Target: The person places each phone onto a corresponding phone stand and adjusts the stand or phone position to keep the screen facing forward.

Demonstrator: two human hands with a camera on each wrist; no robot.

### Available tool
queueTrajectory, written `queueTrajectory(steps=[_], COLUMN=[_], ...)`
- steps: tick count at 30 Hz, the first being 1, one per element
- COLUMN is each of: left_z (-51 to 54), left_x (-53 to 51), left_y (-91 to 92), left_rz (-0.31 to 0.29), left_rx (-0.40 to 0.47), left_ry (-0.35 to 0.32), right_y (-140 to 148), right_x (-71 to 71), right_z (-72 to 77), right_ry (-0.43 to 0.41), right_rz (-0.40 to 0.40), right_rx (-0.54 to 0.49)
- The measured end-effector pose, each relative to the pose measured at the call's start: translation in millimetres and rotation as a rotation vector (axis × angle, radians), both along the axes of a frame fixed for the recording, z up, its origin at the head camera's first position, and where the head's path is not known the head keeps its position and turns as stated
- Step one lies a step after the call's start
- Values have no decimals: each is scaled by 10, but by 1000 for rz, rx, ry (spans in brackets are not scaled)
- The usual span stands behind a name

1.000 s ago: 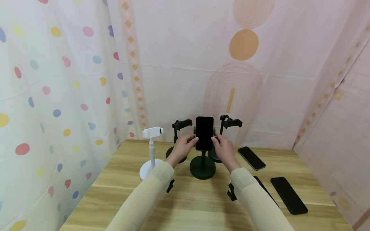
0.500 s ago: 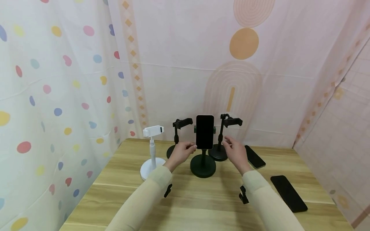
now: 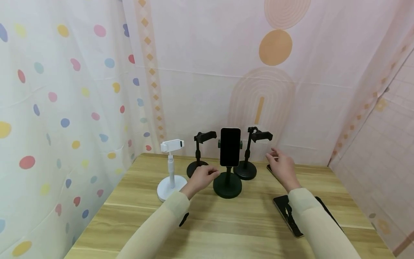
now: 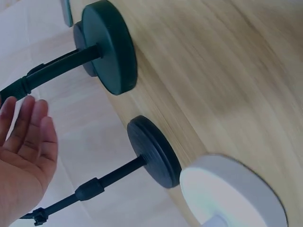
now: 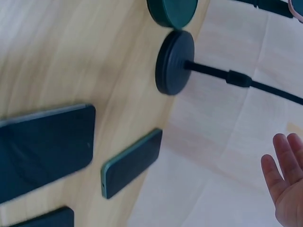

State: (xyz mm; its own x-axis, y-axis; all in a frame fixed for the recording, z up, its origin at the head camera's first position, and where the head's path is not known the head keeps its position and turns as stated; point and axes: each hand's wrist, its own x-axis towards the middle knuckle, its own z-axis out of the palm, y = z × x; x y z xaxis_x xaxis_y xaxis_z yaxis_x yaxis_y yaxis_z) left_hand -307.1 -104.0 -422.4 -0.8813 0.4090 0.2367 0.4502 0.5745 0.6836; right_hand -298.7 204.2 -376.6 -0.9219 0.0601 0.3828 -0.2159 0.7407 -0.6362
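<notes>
A smartphone [image 3: 230, 147] stands upright in the clamp of a dark green phone stand [image 3: 227, 186] near the table's middle. My left hand [image 3: 201, 178] hovers just left of that stand, below the phone, its fingers loosely bent and holding nothing. Further right, my right hand [image 3: 284, 169] is in the air over a smartphone lying flat [image 5: 132, 163], partly hiding it in the head view. Nothing is between its fingers. Another flat smartphone [image 5: 47, 149] lies nearer me, partly covered by the right sleeve in the head view.
A white phone stand [image 3: 171, 185] is at the left. Two black phone stands, one behind my left hand [image 3: 198, 153] and one right of the phone [image 3: 245, 171], have nothing in their clamps. One more dark phone [image 5: 49, 218] lies at the right. A curtain hangs behind the wooden table.
Both hands have come off the phone in the green stand. The right hand has moved right toward the phones on the table; the left has dropped slightly.
</notes>
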Motion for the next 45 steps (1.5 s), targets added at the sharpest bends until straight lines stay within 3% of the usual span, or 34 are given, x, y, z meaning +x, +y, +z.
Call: queueTrajectory(steps=[5,14,19,26,31,45], left_z=[-40,-104,-122,-99,-117,-192], left_x=[77,136,172,229,243,264], left_y=[-40,-56,-86,-137,-175,-206], left_rz=[-48,-51,-38,-24,-26,-31], left_rx=[-179,-453,-552,-610,-622,-595], left_ry=[10,-7,-28,-30,-13,-17], right_y=[61,68,17,-99,-135,-172], right_x=[-15,-106,-226,-358,-407,-429], right_z=[141,377,478,567,611,610], right_ry=[-3,49,74,154,166,112], right_rz=[-22,7,33,88,112,107], right_rx=[39,169,276,486,603,703])
